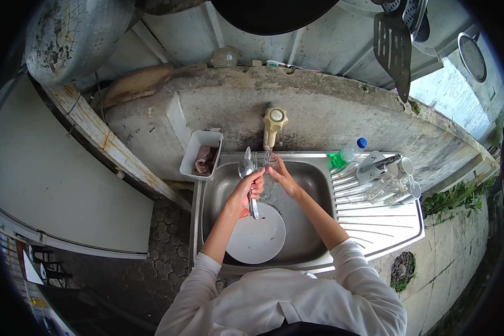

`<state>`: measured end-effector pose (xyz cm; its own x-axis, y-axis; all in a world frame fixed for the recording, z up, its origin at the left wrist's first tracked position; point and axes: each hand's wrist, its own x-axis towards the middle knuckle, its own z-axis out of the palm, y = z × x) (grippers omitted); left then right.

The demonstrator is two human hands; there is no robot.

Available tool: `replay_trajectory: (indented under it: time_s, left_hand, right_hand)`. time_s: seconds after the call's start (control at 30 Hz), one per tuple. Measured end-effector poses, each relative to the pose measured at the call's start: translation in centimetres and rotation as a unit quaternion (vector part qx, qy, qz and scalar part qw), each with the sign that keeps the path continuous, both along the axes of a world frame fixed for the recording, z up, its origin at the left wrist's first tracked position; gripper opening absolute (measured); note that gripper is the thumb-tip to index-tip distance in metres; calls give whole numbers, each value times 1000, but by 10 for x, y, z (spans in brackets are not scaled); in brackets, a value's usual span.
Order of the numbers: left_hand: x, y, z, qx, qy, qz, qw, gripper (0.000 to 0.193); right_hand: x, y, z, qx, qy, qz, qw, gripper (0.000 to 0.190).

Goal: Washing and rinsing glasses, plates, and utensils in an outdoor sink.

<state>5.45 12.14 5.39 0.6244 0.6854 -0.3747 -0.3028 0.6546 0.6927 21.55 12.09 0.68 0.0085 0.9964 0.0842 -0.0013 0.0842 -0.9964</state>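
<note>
My left hand (252,187) is closed around a bunch of metal cutlery, with a spoon (246,169) and fork tines pointing up towards the wall. My right hand (282,175) is at a clear glass (267,161) under the running tap (274,126), its fingers against the glass's side. The lower part of the glass lies between my hands. Below them, a white plate (258,239) with small food bits rests in the steel sink (308,243). A small orange-red piece, partly hidden by my left wrist, is at the plate's upper left edge.
A white plastic container (186,161) with dark contents stands at the sink's left corner. On the ribbed drainboard (386,235) at right are a blue-capped bottle (347,155), a mug (369,169) and several glasses (382,189). A slotted spatula (392,50) and a black pan (273,17) hang above.
</note>
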Motion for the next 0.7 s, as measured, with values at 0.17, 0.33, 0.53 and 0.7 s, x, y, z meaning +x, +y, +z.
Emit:
replay_trajectory:
  time_s: [0.17, 0.33, 0.53, 0.7]
  left_hand:
    - [-10, 12, -5, -32, -115, -115, 986, 43]
    - [11, 22, -35, -57, 24, 55, 997, 36]
    - [39, 27, -62, -19, 34, 106, 994, 28]
    - [63, 37, -75, -126, -20, 108, 986, 28]
  right_hand:
    - [0, -23, 0, -104, 164, 167, 967, 75]
    - [27, -26, 16, -33, -3, 77, 996, 73]
    - [66, -39, 110, 45, -559, 105, 822, 75]
    - [61, -37, 153, 59, -717, 184, 670, 74]
